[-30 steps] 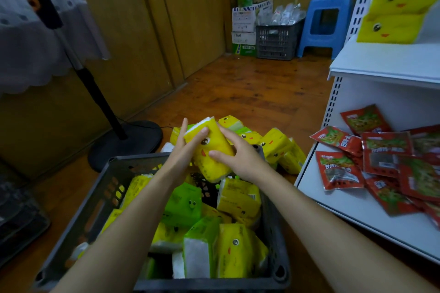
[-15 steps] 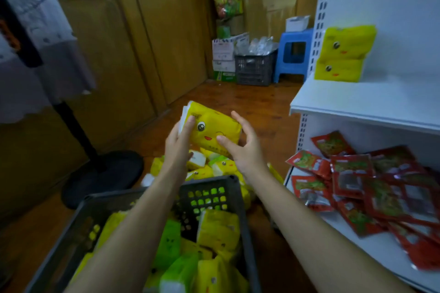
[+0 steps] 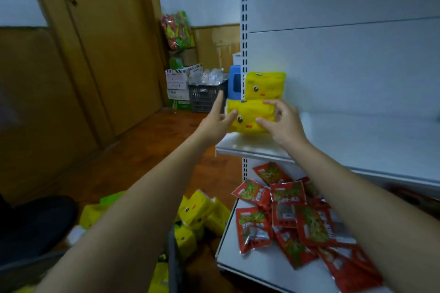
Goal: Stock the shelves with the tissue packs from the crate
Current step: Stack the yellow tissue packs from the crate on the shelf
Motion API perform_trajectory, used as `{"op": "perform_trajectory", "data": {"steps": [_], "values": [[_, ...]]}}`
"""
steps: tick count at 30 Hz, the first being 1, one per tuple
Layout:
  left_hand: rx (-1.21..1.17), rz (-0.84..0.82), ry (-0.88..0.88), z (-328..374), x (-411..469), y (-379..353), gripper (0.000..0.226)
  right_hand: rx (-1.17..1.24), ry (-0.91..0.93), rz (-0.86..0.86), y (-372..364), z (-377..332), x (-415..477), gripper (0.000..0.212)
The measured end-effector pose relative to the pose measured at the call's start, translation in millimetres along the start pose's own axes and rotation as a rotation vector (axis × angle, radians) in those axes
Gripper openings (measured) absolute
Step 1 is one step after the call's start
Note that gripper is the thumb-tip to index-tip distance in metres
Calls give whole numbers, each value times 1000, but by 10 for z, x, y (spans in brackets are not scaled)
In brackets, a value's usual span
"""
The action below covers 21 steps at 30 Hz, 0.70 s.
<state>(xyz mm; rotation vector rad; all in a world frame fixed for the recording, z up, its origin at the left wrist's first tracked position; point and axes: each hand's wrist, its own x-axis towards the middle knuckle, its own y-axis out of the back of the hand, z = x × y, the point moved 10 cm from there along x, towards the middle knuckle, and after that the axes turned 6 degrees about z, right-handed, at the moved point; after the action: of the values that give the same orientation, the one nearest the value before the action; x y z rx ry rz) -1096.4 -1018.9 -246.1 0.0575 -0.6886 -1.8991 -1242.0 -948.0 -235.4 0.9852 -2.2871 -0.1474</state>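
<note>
Seating the held tissue pack on the middle shelf, in front of the stacked packs at the shelf's left end. Our right hand pinches its right side; left hand is mostly open, thumb on the pack, fingers splayed. We should push it flush against the stack, face out, then let go. More packs wait by the crate.
</note>
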Motion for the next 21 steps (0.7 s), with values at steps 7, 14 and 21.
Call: {"op": "perform_trajectory", "data": {"steps": [7,14,21], "values": [[346,-14,31,-370,95,-382,66,-174,-44,-127,-99,408,130,54],[407,148,115,-583,-15,-317,63,-192,-66,-63,-190,523,309,52],[435,240,71,-632,-28,-267,64,-187,-92,-15,-221,635,418,52]]}}
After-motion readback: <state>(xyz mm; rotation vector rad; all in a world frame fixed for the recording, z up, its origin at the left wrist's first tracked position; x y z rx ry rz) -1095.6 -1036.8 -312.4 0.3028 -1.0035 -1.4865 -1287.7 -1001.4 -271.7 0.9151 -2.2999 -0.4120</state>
